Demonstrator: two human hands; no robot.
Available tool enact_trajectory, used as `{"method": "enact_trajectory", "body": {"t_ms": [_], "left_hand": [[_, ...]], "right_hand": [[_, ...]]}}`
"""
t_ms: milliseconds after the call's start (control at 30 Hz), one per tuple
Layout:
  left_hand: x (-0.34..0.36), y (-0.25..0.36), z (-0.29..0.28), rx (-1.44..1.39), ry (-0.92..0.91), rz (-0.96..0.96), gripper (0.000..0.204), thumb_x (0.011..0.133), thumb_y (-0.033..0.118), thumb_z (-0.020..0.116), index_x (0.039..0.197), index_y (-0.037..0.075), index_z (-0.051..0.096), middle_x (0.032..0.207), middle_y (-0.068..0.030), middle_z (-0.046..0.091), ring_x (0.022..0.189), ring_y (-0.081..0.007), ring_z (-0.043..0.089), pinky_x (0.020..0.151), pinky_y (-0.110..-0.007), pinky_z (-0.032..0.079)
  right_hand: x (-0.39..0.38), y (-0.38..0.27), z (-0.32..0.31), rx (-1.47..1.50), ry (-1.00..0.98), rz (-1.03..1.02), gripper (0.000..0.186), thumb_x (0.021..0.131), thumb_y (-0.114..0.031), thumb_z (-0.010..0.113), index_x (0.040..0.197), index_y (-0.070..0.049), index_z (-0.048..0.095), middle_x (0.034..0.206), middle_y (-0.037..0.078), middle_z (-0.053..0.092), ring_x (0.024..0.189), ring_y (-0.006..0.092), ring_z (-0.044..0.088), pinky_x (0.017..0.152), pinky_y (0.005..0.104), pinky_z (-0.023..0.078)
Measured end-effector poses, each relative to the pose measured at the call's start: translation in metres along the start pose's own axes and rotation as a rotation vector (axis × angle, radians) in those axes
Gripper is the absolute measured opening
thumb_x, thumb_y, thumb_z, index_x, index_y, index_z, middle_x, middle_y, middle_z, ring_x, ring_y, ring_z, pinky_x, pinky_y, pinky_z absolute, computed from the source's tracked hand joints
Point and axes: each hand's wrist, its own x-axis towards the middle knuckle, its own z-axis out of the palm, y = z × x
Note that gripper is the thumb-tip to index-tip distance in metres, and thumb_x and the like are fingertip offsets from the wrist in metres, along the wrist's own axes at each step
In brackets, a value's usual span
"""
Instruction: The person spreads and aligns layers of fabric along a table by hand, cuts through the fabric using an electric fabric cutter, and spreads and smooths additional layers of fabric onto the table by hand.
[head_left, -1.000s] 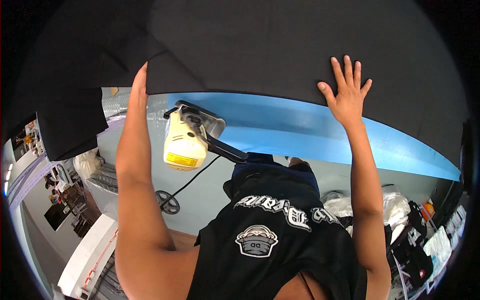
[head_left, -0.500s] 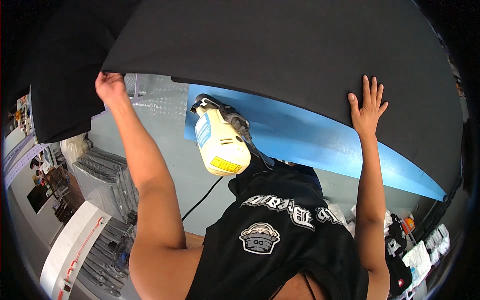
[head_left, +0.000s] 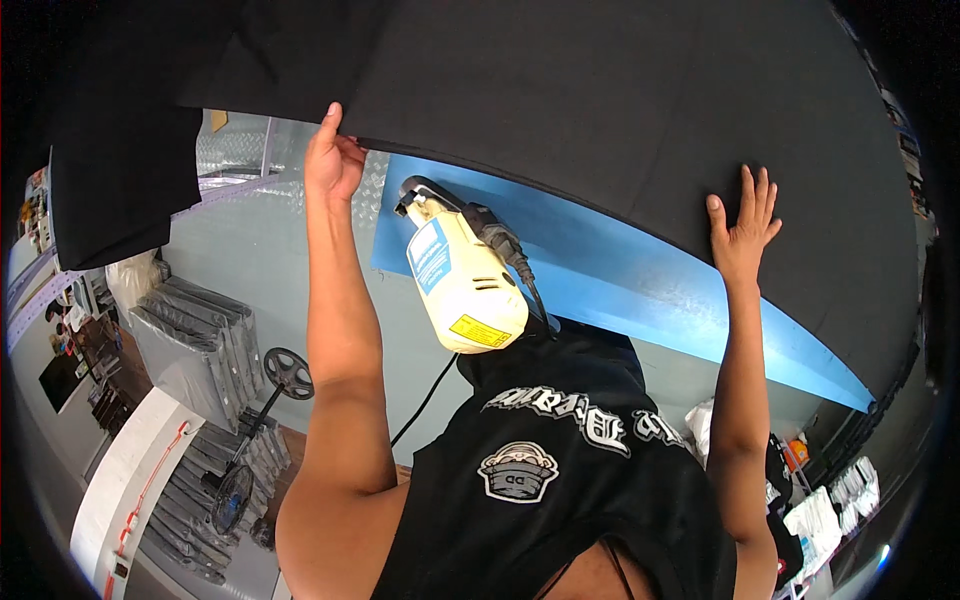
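Note:
Black fabric point(head_left: 600, 110) is spread over a blue table point(head_left: 620, 270), its near edge running across in front of me. My left hand point(head_left: 334, 165) is at that edge, thumb on top and the other fingers curled at the rim, pinching the cloth. My right hand point(head_left: 743, 235) lies flat on the fabric with fingers spread, holding nothing. Between my arms sits a cream electric tool point(head_left: 465, 285) with a dark handle, close to the near edge of the blue surface; its working end is partly hidden. A black cord point(head_left: 425, 400) trails from it.
At the left, a fold of the black cloth point(head_left: 120, 200) hangs off the side. Plastic-wrapped grey stacks point(head_left: 205, 340) stand below, beside a wheeled black frame point(head_left: 288, 373) and a white panel point(head_left: 125, 480). White bundles point(head_left: 815, 525) lie at lower right.
My left hand has moved right along the fabric edge, and the cloth there has shifted with it, with creases at the upper left. My right hand stays flat in nearly the same place.

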Motion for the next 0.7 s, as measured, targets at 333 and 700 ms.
{"method": "enact_trajectory", "body": {"t_ms": [333,700], "left_hand": [[-0.013,-0.001,-0.015,0.217,0.135,0.020,0.032,0.087,0.033,0.065,0.067,0.013,0.049,0.057,0.0040,0.043,0.052,-0.0082,0.040,0.050,-0.025,0.035],[-0.012,-0.006,-0.019,0.248,0.088,-0.089,0.037,0.085,0.040,0.065,0.066,0.013,0.050,0.056,0.0038,0.042,0.051,-0.0092,0.041,0.052,-0.025,0.039]], "right_hand": [[0.014,-0.101,0.007,-0.043,-0.092,-0.332,0.071,0.081,-0.070,0.042,0.139,-0.029,0.038,0.149,0.007,0.026,0.140,0.0333,0.013,0.102,0.0686,0.001],[0.038,-0.166,-0.005,0.109,-0.092,-0.423,0.067,0.084,-0.061,0.046,0.141,-0.028,0.035,0.149,0.006,0.025,0.139,0.0333,0.015,0.101,0.0704,0.005]]}}
